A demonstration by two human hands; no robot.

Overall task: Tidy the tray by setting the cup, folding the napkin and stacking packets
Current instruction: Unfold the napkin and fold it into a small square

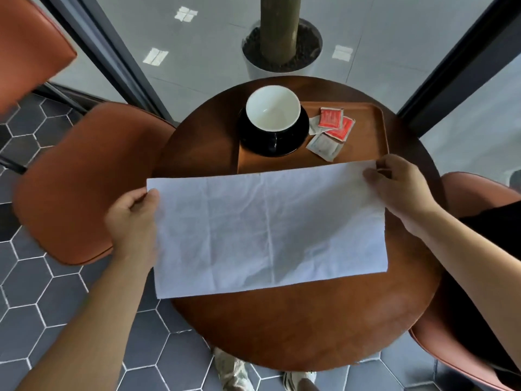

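Observation:
A white napkin [267,230] is spread out wide above the round wooden table [282,328], hiding the near part of the brown tray [369,136]. My left hand [132,218] pinches its upper left corner and my right hand [394,187] pinches its upper right corner. On the tray's left end stands a cup [272,111], white inside and black outside, on a black saucer [298,136]. To the right of it lie loose packets: two red ones [331,118] overlapping and grey-white ones [324,146] beside them.
Orange chairs stand at the left [79,179], far left [28,49] and right [473,277]. Behind the table a planter [279,49] with a trunk stands beyond glass panels. The floor has dark hexagonal tiles.

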